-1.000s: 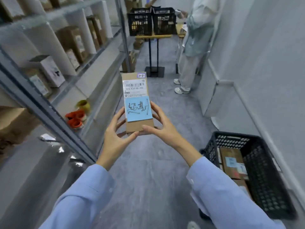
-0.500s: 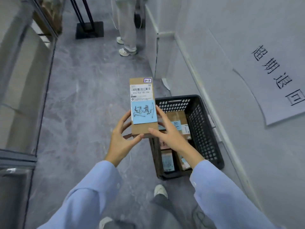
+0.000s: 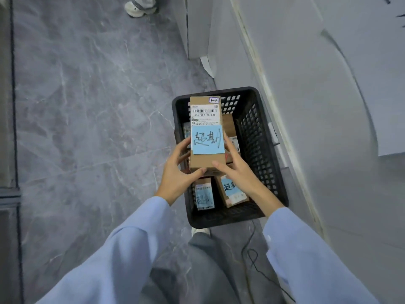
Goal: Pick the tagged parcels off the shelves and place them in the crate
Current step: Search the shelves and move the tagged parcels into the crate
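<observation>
I hold a tall brown cardboard parcel (image 3: 206, 160) with a barcode label and a blue handwritten tag directly above the black plastic crate (image 3: 260, 137) on the floor. My left hand (image 3: 177, 174) grips its lower left side and my right hand (image 3: 237, 170) its lower right side, thumbs under the bottom edge. Inside the crate lie other tagged parcels: one at the near left (image 3: 205, 196), one at the near right (image 3: 233, 191), and more partly hidden behind the held parcel.
The crate stands against a grey wall (image 3: 317, 106) on the right. The grey marble floor (image 3: 87, 106) spreads to the left. Another person's shoe (image 3: 140, 7) shows at the top. A black cable (image 3: 252, 255) trails on the floor near my own shoe (image 3: 200, 231).
My view has swung from the shelf aisle down to the crate. Both hands carried the parcel from in front of the shelves to right over the crate.
</observation>
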Available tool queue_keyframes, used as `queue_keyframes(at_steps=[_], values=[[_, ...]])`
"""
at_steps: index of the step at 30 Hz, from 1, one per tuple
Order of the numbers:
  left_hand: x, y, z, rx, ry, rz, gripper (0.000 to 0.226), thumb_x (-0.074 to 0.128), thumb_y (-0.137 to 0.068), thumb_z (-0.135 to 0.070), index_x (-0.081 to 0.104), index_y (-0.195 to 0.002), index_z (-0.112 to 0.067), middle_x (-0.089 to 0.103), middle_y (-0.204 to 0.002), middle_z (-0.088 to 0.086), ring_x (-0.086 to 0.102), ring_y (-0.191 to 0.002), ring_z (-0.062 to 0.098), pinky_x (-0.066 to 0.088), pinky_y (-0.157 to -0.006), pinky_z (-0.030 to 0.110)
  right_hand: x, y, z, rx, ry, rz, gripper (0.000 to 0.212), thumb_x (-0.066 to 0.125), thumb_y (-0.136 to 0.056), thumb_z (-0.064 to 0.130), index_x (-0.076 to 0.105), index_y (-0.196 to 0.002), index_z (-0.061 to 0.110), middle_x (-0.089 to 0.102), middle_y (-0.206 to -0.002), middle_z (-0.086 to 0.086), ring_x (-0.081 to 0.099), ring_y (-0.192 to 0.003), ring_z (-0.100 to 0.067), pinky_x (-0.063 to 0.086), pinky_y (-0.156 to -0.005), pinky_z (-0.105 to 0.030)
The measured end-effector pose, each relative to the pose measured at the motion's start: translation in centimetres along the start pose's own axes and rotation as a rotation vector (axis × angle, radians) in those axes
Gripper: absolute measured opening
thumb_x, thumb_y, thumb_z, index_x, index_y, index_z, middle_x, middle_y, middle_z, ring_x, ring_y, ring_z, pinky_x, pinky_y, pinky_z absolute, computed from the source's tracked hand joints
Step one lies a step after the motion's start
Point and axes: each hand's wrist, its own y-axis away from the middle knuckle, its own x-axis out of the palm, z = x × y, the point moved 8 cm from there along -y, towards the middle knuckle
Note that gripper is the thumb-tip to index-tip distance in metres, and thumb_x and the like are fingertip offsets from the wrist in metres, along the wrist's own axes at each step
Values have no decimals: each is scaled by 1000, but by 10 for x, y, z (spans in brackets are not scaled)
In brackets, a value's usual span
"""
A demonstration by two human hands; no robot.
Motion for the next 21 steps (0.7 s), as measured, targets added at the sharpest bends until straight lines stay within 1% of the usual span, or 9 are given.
queue_keyframes(at_steps=[2, 5, 8, 11, 14, 16, 18, 20, 21], values=[[5, -13, 10, -23, -18, 11, 80, 80, -78, -7, 41, -144, -30, 49, -141, -19, 50, -126, 4, 55, -94, 42, -3, -11, -13, 26, -47, 0, 79, 66, -85, 55, 14, -145, 63, 35, -154, 19, 36, -141, -10, 43, -108, -53], [10, -32, 25, -52, -18, 22, 80, 80, -78, -5, 41, -144, -28, 51, -137, -23, 50, -126, 2, 56, -93, 44, -3, -29, -34, 51, -117, -2, 74, 65, -94, 33, 16, -141, 64, 32, -152, 24, 37, -138, -5, 46, -107, -47], [12, -45, 41, -80, -5, 32, 79, 79, -79, -5, 41, -144, -28, 51, -132, -29, 49, -126, -1, 57, -91, 41, -2, -44, -54, 92, -180, -15, 77, 64, -94, 26, 16, -148, 54, 35, -144, 26, 50, -121, 7, 55, -90, -30], [15, -53, 57, -96, 11, 37, 78, 79, -79, -5, 40, -143, -30, 52, -130, -31, 48, -126, 0, 57, -90, 38, 1, -56, -72, 129, -221, -31, 73, 64, -94, 21, 20, -145, 49, 39, -136, 28, 54, -104, 20, 54, -74, -16], [17, -60, 71, -110, 4, 53, 79, 79, -79, -6, 40, -143, -32, 51, -130, -33, 48, -127, -2, 56, -92, 37, 4, -65, -85, 152, -248, -39, 69, 63, -95, 21, 22, -143, 50, 38, -135, 32, 52, -112, 15, 54, -79, -23], [17, -67, 77, -111, -30, 77, 80, 80, -79, -8, 40, -143, -32, 50, -135, -29, 46, -128, -3, 53, -96, 36, 6, -71, -93, 175, -275, -40, 69, 64, -94, 26, 23, -143, 52, 38, -141, 26, 48, -125, 0, 53, -88, -33], [13, -75, 83, -104, -92, 110, 80, 81, -78, -12, 40, -144, -32, 50, -138, -23, 45, -128, -7, 49, -102, 35, 9, -78, -104, 210, -308, -48, 68, 63, -95, 27, 23, -143, 52, 38, -147, 17, 46, -131, -13, 53, -93, -40], [4, -83, 89, -101, -170, 122, 79, 81, -78, -18, 40, -144, -35, 47, -139, -22, 43, -125, -12, 47, -105, 34, 12, -86, -116, 251, -343, -57, 66, 60, -96, 26, 23, -143, 52, 38, -149, 11, 47, -131, -15, 53, -95, -41], [-3, -87, 91, -98, -211, 113, 78, 81, -79, -21, 40, -144, -37, 46, -140, -20, 42, -126, -10, 45, -106, 36, 14, -90, -121, 266, -354, -59, 65, 59, -96, 26, 23, -144, 51, 38, -149, 11, 48, -130, -14, 54, -94, -40]])
